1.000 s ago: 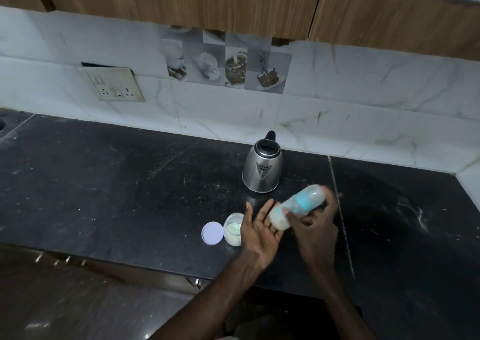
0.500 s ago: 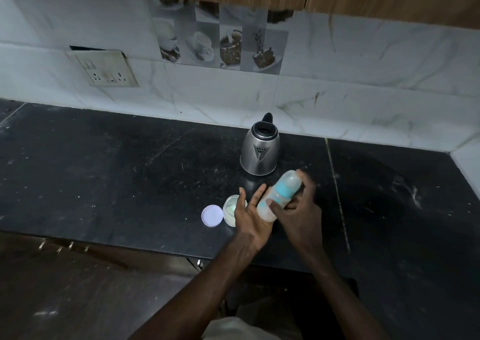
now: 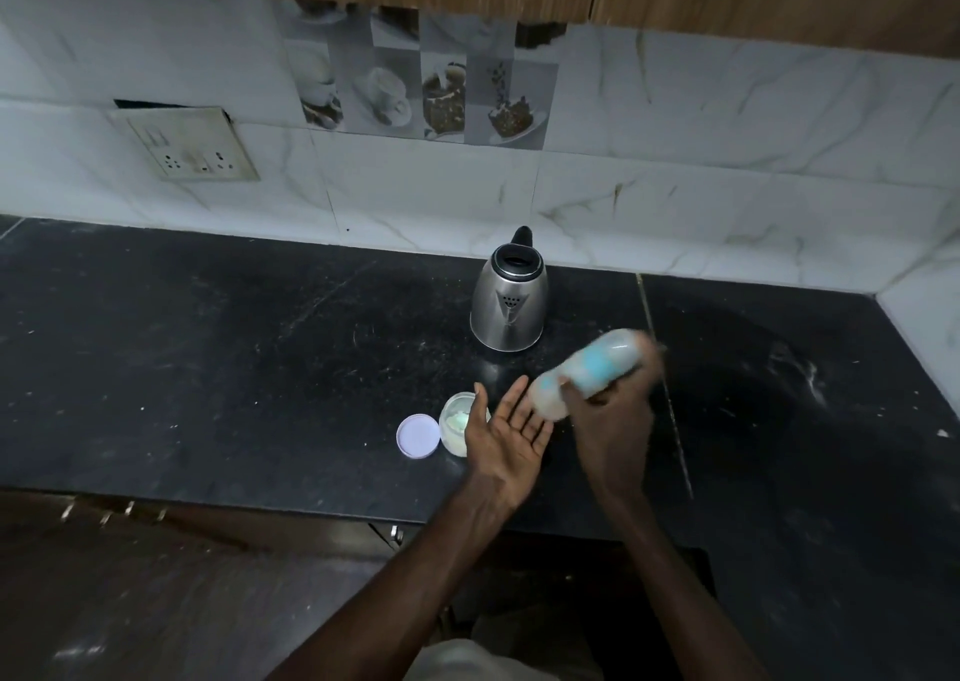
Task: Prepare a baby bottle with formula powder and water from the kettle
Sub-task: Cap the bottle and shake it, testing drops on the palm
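Just left of the left hand (image 3: 506, 433), lid (image 3: 418, 435) and powder jar (image 3: 460, 423) sit on the counter (image 3: 208, 358). Left palm up, fingers spread. Right hand (image 3: 613, 420) clamps the blurred, tilted bottle (image 3: 587, 371), its base near the left fingertips; kettle (image 3: 510, 298) beyond.

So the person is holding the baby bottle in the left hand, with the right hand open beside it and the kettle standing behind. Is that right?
Not quite. The head view shows the baby bottle gripped in the right hand, and the left hand is the open one, palm up beside it. The kettle does stand behind them.
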The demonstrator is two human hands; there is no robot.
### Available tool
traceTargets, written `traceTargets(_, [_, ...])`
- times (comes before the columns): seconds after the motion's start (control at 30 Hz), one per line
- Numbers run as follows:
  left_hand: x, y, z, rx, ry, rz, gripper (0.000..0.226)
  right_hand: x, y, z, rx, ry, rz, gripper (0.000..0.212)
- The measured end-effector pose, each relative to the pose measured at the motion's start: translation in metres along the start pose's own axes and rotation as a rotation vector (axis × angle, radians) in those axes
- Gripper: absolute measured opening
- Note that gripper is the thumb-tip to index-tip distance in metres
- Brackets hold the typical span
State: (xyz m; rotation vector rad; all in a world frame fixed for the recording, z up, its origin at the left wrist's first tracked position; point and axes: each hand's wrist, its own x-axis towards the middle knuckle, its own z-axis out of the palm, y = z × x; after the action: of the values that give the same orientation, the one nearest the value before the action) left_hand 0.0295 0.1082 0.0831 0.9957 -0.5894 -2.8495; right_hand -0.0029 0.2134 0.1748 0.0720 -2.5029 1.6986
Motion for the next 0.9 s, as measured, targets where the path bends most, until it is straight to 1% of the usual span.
traceTargets(0.03, [-0.002,-0.001,0.002,-0.011,-0.011,-0.008,0.072,-0.006,0.006,0.002,-0.086,-0.147,-0.035,0.097])
traceTargets(0.07, [-0.002,-0.001,0.003,-0.016,-0.013,-0.008,0.072,-0.008,0.009,0.001,-0.131,-0.192,-0.052,0.096])
traceTargets(0.1, [-0.001,-0.001,0.003,-0.017,-0.011,-0.003,0.072,-0.005,0.011,-0.001,-0.111,-0.151,-0.056,0.094])
traceTargets(0.17, [0.002,-0.001,0.004,0.014,-0.008,0.003,0.073,0.004,0.007,-0.004,0.102,0.101,0.006,0.091])
traceTargets(0.2, [0.004,-0.001,0.004,0.013,-0.005,-0.004,0.074,0.006,0.007,-0.003,0.157,0.172,0.03,0.092])
traceTargets(0.23, [0.005,-0.001,0.004,-0.009,0.003,-0.013,0.074,0.003,0.003,-0.001,0.155,0.16,0.044,0.093])
traceTargets(0.27, [0.005,-0.002,0.004,-0.043,0.009,-0.022,0.075,-0.002,0.004,0.003,0.08,0.064,0.047,0.093])
traceTargets(0.3, [0.005,-0.003,0.003,-0.071,0.003,-0.034,0.074,-0.007,0.009,0.006,-0.013,-0.075,0.028,0.093])
traceTargets(0.33, [0.005,-0.004,0.003,-0.085,-0.001,-0.04,0.074,-0.011,0.015,0.006,-0.069,-0.163,0.01,0.092])
traceTargets(0.37, [0.005,-0.004,0.004,-0.085,-0.001,-0.038,0.074,-0.011,0.015,0.003,-0.057,-0.168,0.01,0.092])
traceTargets(0.43, [0.005,-0.003,0.007,-0.064,0.006,-0.02,0.074,-0.006,0.011,0.0,0.098,0.028,0.039,0.091])
traceTargets(0.47, [0.007,-0.002,0.008,-0.054,0.008,-0.015,0.074,-0.004,0.011,0.001,0.144,0.099,0.046,0.092])
traceTargets(0.5, [0.007,-0.003,0.008,-0.065,0.009,-0.021,0.075,-0.006,0.008,0.003,0.126,0.094,0.05,0.093])
traceTargets(0.53, [0.006,-0.004,0.008,-0.097,-0.001,-0.035,0.075,-0.01,0.009,0.007,0.042,0.009,0.037,0.094])
traceTargets(0.57, [0.005,-0.005,0.008,-0.122,-0.019,-0.047,0.075,-0.016,0.015,0.011,-0.037,-0.118,0.018,0.095])
traceTargets(0.6, [0.004,-0.005,0.007,-0.134,-0.028,-0.058,0.074,-0.02,0.021,0.013,-0.075,-0.221,0.01,0.096])
traceTargets(0.63, [0.004,-0.004,0.006,-0.136,-0.014,-0.066,0.073,-0.023,0.025,0.013,-0.066,-0.28,0.016,0.097])
traceTargets(0.8, [0.004,0.003,0.004,-0.147,-0.001,-0.049,0.066,-0.01,0.028,0.005,0.011,-0.424,-0.032,0.092])
traceTargets(0.9, [0.0,0.003,0.008,-0.123,0.019,-0.038,0.059,0.001,0.028,0.004,0.086,-0.479,-0.002,0.087])
